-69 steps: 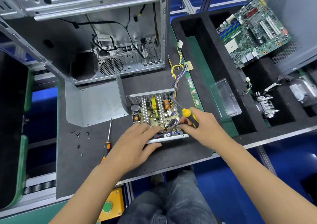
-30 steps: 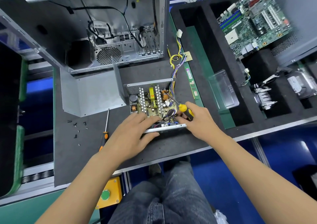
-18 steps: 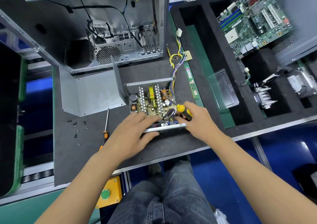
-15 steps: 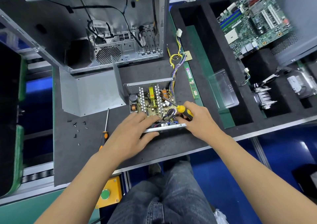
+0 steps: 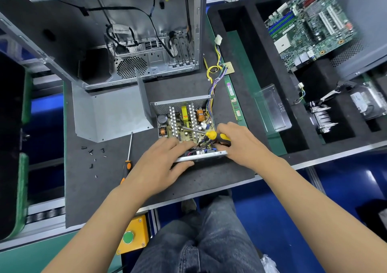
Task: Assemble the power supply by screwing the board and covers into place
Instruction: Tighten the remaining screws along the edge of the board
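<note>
Loose screws (image 5: 92,157) scattered on the bench (image 5: 83,184) at left, beside a spare screwdriver (image 5: 127,157), likely parked within reach. Bent metal cover (image 5: 111,113) set aside, not yet fitted. Left hand (image 5: 161,164) draped over the power supply's (image 5: 184,126) near wall, fingers (image 5: 184,146) relaxed, apparently steadying it. Right hand (image 5: 243,145) clamped round a yellow-handled screwdriver (image 5: 211,135), shaft angled onto the board (image 5: 186,124), seemingly driving a board screw.

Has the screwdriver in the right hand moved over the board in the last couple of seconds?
Yes. The screwdriver shaft has swung left and lower across the board, away from the wire bundle.
</note>
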Demonstrator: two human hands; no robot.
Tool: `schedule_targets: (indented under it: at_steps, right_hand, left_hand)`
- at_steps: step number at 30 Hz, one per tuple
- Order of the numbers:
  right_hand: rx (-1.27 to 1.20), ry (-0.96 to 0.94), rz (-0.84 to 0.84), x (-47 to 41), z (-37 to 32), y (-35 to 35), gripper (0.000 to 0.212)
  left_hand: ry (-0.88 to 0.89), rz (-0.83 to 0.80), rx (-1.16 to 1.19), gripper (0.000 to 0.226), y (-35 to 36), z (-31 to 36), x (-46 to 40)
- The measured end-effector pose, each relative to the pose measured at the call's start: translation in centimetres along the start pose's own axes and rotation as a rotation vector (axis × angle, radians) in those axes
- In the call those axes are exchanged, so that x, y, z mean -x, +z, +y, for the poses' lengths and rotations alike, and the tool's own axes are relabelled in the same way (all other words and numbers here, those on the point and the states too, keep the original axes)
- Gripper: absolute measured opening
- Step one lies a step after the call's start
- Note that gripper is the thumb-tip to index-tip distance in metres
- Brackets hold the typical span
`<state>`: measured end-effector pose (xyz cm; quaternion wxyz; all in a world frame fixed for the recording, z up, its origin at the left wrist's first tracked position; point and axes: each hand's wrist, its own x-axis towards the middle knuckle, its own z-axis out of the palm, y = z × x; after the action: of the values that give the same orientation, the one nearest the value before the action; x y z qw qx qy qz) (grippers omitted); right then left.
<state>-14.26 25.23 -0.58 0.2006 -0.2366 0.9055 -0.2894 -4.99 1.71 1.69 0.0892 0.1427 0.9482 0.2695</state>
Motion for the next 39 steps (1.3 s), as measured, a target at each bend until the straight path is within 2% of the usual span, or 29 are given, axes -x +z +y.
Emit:
schedule_targets:
  at_steps: [7,12,17,20,25,32,37,39]
  right_hand:
    - [0.089,-0.047,-0.028,0.0,0.0,-0.3,0.028]
    - [0.24,-0.192,-0.046,-0.1,0.0,-0.8,0.028]
    - [0.264,-0.251,-0.063,-0.5,0.2,-1.1,0.027]
    - [0.201,-0.214,-0.084,-0.4,0.3,-0.8,0.031]
    - [0.081,-0.087,-0.11,-0.7,0.1,-0.5,0.053]
    - [0.147,-0.09,-0.132,-0.6,-0.2,-0.4,0.041]
    - [0.122,-0.106,-0.072,-0.2,0.0,-0.5,0.055]
    - [0.153,-0.13,-0.049,0.0,0.1,-0.3,0.044]
  left_hand:
    - [-0.021,-0.013,0.003,0.045,-0.1,0.1,0.0]
    - [-0.049,-0.031,-0.016,0.043,-0.2,0.1,0.0]
    - [-0.058,-0.043,-0.029,0.044,-0.2,0.1,-0.1]
    - [-0.058,-0.043,-0.023,0.044,-0.2,0.1,0.0]
    - [-0.041,-0.047,-0.014,0.047,-0.3,0.2,0.0]
    - [-0.049,-0.053,-0.009,0.049,-0.4,0.2,-0.1]
    - [-0.056,-0.066,-0.012,0.048,-0.2,0.1,-0.1]
    - [-0.055,-0.067,-0.018,0.048,-0.2,0.1,-0.1]
